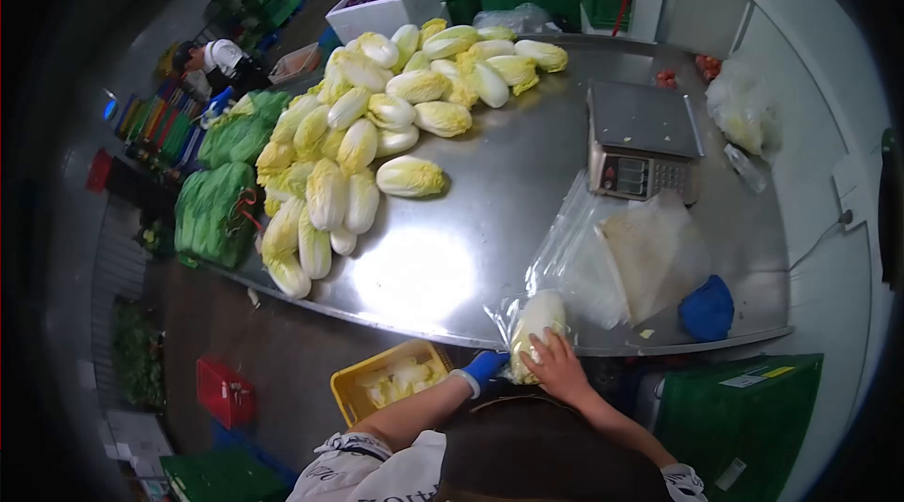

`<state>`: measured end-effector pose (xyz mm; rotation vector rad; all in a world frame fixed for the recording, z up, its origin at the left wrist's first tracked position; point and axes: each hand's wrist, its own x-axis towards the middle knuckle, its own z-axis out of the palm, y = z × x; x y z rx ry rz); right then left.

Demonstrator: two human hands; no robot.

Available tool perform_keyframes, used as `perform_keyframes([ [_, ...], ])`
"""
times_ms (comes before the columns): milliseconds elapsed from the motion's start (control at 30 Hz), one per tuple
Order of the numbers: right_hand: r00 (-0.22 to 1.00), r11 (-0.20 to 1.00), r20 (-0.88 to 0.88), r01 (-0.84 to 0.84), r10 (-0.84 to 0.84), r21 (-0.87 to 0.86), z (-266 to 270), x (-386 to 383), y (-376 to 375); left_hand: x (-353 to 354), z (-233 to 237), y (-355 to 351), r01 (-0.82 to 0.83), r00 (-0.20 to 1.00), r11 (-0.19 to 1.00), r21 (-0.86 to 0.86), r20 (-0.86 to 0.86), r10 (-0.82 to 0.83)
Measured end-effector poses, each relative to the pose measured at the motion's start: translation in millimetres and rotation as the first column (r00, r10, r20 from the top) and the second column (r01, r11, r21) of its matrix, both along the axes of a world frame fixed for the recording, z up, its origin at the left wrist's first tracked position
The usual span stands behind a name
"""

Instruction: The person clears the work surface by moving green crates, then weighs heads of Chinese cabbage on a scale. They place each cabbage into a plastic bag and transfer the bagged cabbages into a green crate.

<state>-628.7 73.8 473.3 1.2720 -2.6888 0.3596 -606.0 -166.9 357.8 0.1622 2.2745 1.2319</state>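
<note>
A napa cabbage (540, 314) with a clear plastic bag (508, 314) around it is at the table's front edge, close to my body. My right hand (557, 370), bare, lies over its near end with the fingers curled on it. On the other side, my left hand (484, 370) in a blue glove grips the bag's side; its fingertips are partly hidden. Just beyond lie flat clear plastic bags (654, 252). Many more napa cabbages (358, 146) are heaped on the left and back of the metal table (508, 191).
A digital scale (645, 130) stands at the right, near a crumpled blue cloth-like item (708, 308). Below the edge sit a yellow crate (344, 398) with leaves and a green crate (744, 417). A white box (400, 10) stands behind the heap. Another person (226, 59) is at the far left.
</note>
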Motion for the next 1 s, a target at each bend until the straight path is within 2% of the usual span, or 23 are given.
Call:
perform_keyframes([
  [33, 0.999, 1.0, 0.04, -0.021, 0.02, 0.003, 10, -10, -4, -15, 21, 4, -0.181, 0.915, 0.983, -0.022, 0.363, 0.177],
  [67, 0.995, 0.999, 0.091, -0.032, 0.032, 0.003, 18, -16, -6, -23, 44, 8, -0.267, 0.895, 0.92, -0.287, 0.279, 0.347],
  [133, 0.967, 0.984, 0.25, 0.094, -0.054, -0.152, 28, -33, -2, -41, 116, 15, -0.397, 0.916, 0.898, -0.193, -0.146, 0.373],
  [167, 0.938, 0.955, 0.329, 0.187, -0.105, -0.228, 34, -43, 1, -57, 115, 11, -0.349, 0.865, 0.933, -0.089, -0.414, 0.284],
  [233, 0.684, 0.783, 0.692, 0.554, -0.233, -0.283, 56, -70, 15, -98, 165, 20, -0.094, 0.8, 0.994, -0.051, -0.599, 0.045],
  [267, 0.574, 0.728, 0.785, 0.638, -0.232, -0.251, 72, -84, 25, -118, 152, 18, 0.071, 0.745, 0.997, 0.005, -0.665, -0.05],
  [300, 0.46, 0.663, 0.861, 0.717, -0.217, -0.215, 85, -93, 37, -130, 163, 34, -0.258, 0.966, 0.818, 0.514, 0.121, 0.228],
  [333, 0.408, 0.488, 0.913, 0.802, -0.025, -0.345, 90, -94, 46, -148, 171, 31, -0.103, 0.985, 0.879, 0.465, 0.168, 0.026],
  [367, 0.411, 0.271, 0.895, 0.854, 0.172, -0.445, 92, -92, 56, -160, 178, 37, 0.099, 0.989, 0.803, 0.588, 0.032, -0.145],
  [400, 0.295, 0.111, 0.908, 0.934, 0.297, -0.34, 106, -90, 70, -154, 234, 70, 0.019, 0.957, 0.846, 0.533, 0.236, -0.171],
  [433, 0.21, -0.032, 0.871, 0.975, 0.444, -0.219, 122, -81, 85, -151, 243, 94, 0.256, 0.967, 0.884, 0.39, -0.11, -0.232],
  [533, 0.512, -0.415, 0.45, 0.858, 0.731, -0.303, 141, -37, 129, -147, 253, 153, -0.082, 0.989, 0.76, 0.645, 0.148, -0.019],
  [567, 0.547, -0.344, 0.608, 0.836, 0.575, -0.427, 145, -25, 142, -136, 264, 183, -0.218, 0.968, 0.665, 0.714, 0.245, 0.054],
  [633, 0.593, -0.125, 0.785, 0.805, 0.178, -0.58, 148, 4, 146, -114, 255, 233, -0.206, 0.976, 0.75, 0.628, 0.182, 0.116],
  [667, 0.6, 0.067, 0.735, 0.787, -0.316, -0.613, 148, 15, 155, -96, 261, 263, -0.145, 0.982, 0.768, 0.624, 0.188, 0.032],
  [700, 0.515, -0.26, 0.847, 0.807, -0.129, -0.53, 162, 31, 175, -84, 269, 284, 0.018, 0.969, 0.806, 0.592, 0.187, -0.16],
  [733, 0.558, -0.435, 0.823, 0.77, 0.106, -0.466, 151, 53, 212, -84, 258, 303, 0.226, 0.947, 0.668, 0.709, 0.002, -0.322],
  [767, 0.675, -0.578, 0.717, 0.66, 0.176, -0.479, 138, 75, 244, -75, 277, 318, 0.323, 0.873, 0.515, 0.794, -0.04, -0.486],
  [800, 0.733, -0.699, 0.626, 0.594, 0.266, -0.398, 125, 107, 277, -74, 283, 330, 0.429, 0.868, 0.554, 0.713, -0.155, -0.472],
  [833, 0.768, -0.801, 0.626, 0.455, 0.131, -0.39, 110, 137, 309, -74, 285, 338, 0.514, 0.849, 0.598, 0.615, -0.263, -0.459],
  [900, 0.675, -0.872, 0.715, 0.225, -0.183, -0.435, 110, 180, 361, -88, 239, 337, 0.396, 0.912, 0.733, 0.553, -0.143, -0.385],
  [933, 0.621, -0.875, 0.748, 0.201, -0.234, -0.44, 104, 193, 384, -100, 210, 333, 0.335, 0.937, 0.791, 0.512, -0.09, -0.339],
  [1000, 0.559, -0.901, 0.796, 0.184, -0.233, -0.393, 75, 222, 429, -113, 169, 308, -0.071, 0.984, 0.899, 0.431, 0.175, -0.006],
])
